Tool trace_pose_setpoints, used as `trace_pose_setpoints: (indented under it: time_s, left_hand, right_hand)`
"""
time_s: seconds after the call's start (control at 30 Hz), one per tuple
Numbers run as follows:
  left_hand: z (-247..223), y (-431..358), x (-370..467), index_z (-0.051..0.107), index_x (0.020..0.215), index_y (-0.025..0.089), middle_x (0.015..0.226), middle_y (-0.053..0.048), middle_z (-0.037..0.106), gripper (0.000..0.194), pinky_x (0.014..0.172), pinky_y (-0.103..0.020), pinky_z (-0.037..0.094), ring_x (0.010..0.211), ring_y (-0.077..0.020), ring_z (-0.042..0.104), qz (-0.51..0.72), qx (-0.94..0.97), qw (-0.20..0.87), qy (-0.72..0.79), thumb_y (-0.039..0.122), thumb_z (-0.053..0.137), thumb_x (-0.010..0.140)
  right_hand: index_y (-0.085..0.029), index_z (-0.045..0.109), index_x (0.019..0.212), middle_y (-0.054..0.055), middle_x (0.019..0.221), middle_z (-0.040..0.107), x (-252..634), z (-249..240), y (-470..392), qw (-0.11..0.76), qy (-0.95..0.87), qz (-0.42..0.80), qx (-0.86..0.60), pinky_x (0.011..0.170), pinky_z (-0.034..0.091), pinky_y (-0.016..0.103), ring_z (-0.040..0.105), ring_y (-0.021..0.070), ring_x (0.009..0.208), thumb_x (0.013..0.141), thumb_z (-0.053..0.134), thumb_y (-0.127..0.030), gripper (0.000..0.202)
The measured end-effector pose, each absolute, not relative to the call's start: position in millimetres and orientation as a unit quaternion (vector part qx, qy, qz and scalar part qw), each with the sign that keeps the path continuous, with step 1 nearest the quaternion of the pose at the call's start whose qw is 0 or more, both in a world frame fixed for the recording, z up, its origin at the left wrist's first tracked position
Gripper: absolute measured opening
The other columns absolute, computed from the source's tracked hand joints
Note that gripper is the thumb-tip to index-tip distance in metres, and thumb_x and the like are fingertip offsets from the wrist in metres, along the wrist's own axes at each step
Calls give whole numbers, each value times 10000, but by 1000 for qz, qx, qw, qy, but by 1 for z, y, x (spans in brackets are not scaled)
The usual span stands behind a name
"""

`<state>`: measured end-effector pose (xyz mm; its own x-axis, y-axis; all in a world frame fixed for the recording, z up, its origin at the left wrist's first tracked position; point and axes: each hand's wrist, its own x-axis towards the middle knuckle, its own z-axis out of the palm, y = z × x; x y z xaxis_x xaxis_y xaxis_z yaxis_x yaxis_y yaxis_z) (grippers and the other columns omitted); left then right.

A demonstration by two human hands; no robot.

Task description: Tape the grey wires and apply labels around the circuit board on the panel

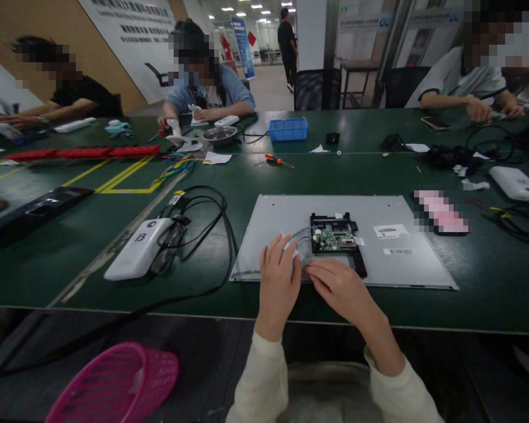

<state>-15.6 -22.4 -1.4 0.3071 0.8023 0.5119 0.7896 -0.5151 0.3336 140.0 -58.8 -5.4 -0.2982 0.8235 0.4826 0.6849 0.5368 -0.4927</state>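
In the head view, a grey metal-backed display panel [282,214] is laid flat on the green table [361,176], close to its near edge. A black plastic bracket [360,263] is seated on the panel, and a green circuit board [334,239] is framed within it. Thin cables [300,230] are run from the board's left side toward the hands. The left hand [277,273] is held over the panel's near edge, left of the bracket, with its fingers slightly spread and curved; whether anything is gripped cannot be told. The right hand [344,288] is placed just beside it, its fingers kept together and bent, tips at the near edge; whether anything is pinched there cannot be told either. A white label [390,231] is stuck on the panel's right part.

To the left, a white power bank [137,249] is seen beside a looped black cable [224,220]. Beyond the panel, an orange-handled screwdriver [274,158] is laid on the table, with a blue plastic basket [288,130] and a metal bowl [220,136] set farther back. A pink basket [163,376] is seen below the table's near edge.
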Motion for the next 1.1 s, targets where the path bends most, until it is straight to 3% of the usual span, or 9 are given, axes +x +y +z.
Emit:
trace_pose_setpoints:
  time_s: [0.23,0.6,0.73,0.97,1.1]
  left_hand:
    - [-1,-24,-14,512,1215,198,1283,-93,564,304,1113,-479,302,1307,-223,428,316,823,16,471,165,433,923]
    - [2,-23,-14,549,1167,198,1160,-81,623,328,996,-417,432,1094,-211,564,245,890,74,377,84,402,896]
    - [3,-23,-13,562,1138,192,1149,-76,628,313,1012,-406,417,1091,-204,558,246,881,49,401,79,413,887]
    - [3,-24,-13,586,1074,200,1268,-65,591,303,1073,-426,353,1196,-205,521,250,865,18,436,59,437,850]
    - [3,-26,-13,612,971,209,1288,-56,587,279,1099,-449,318,1245,-209,495,234,870,19,434,41,450,818]
  right_hand:
    - [-164,650,1064,83,1094,684,142,-5,-59,393,-779,68,-483,964,485,364,614,187,1032,913,458,-133,245]
    - [-173,653,1041,104,1069,685,141,-5,-59,366,-796,84,-475,917,513,404,625,220,1012,881,465,-94,259]
    - [-176,657,1044,94,1064,689,142,-5,-59,377,-785,74,-486,924,504,390,627,214,1001,889,469,-116,251]
    - [-194,638,1044,98,1058,674,151,-2,-60,491,-639,13,-592,955,471,415,599,216,1037,900,444,-152,245]
    - [-179,596,1122,129,1109,641,176,-11,-60,445,-608,12,-657,947,459,482,577,266,1067,892,450,-211,274]
